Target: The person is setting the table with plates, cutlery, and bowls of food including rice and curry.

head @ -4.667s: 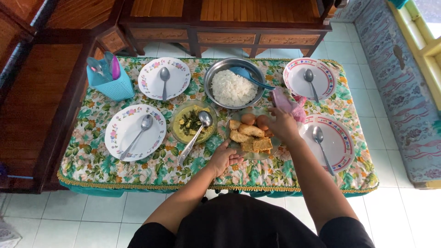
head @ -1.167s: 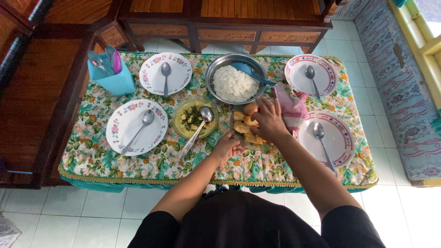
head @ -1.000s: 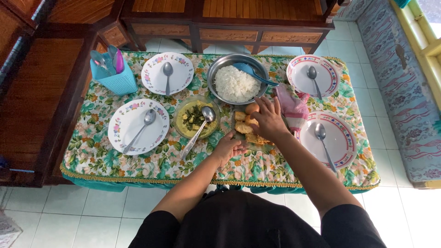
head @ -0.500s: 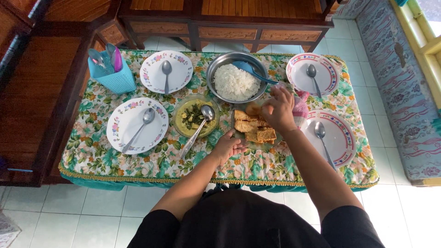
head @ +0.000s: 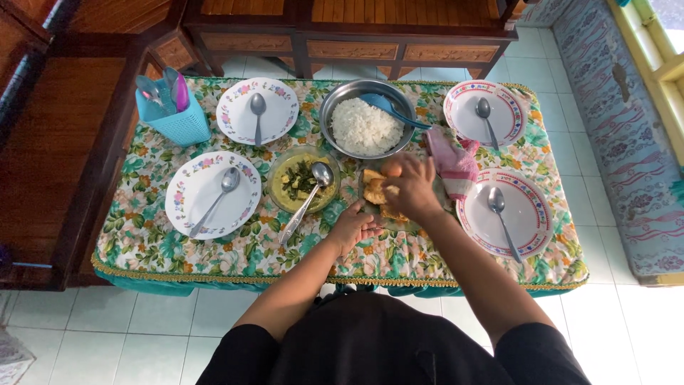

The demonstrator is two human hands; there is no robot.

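At the frame's centre, the left hand (head: pixel 354 229) is gripping the near rim of the glass plate (head: pixel 365 207), apparently to steady it, while the right hand (head: pixel 411 187) is lying over the fried pieces (head: pixel 373 190), fingers curled onto one; whether it is gripping it, I cannot tell.

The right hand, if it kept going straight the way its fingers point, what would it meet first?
Likely the fried pieces on the glass plate; the right hand already hovers over them, fingers aimed left. Height is unclear.
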